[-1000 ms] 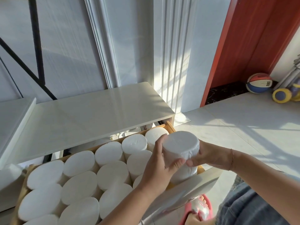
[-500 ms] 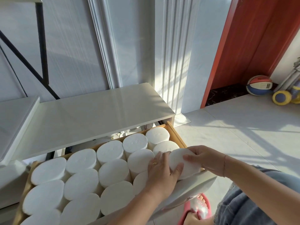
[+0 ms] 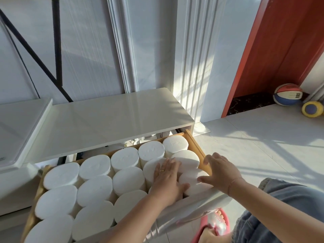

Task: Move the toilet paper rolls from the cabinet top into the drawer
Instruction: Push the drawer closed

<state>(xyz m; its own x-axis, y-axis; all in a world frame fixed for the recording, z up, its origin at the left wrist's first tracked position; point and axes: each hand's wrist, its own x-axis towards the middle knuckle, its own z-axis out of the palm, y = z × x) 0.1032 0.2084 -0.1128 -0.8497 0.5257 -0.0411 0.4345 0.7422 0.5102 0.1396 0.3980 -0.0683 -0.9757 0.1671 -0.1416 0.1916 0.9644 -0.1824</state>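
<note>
Head view: drawer (image 3: 196,146) packed with upright rolls (image 3: 94,165); both flat hands (image 3: 166,179) grasp nothing.

bright sun from right | floor (image 3: 263,146) shadows | edges bowed

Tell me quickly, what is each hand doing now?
Left hand: open, flat on the toilet paper rolls.
Right hand: open, fingers spread, touching the last roll, holding nothing.

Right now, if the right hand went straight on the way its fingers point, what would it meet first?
The right hand points away and a little left, over the drawer's wooden right side wall. It would probably meet that wall or the roll just inside it first; depth is unclear from this single view.
</note>
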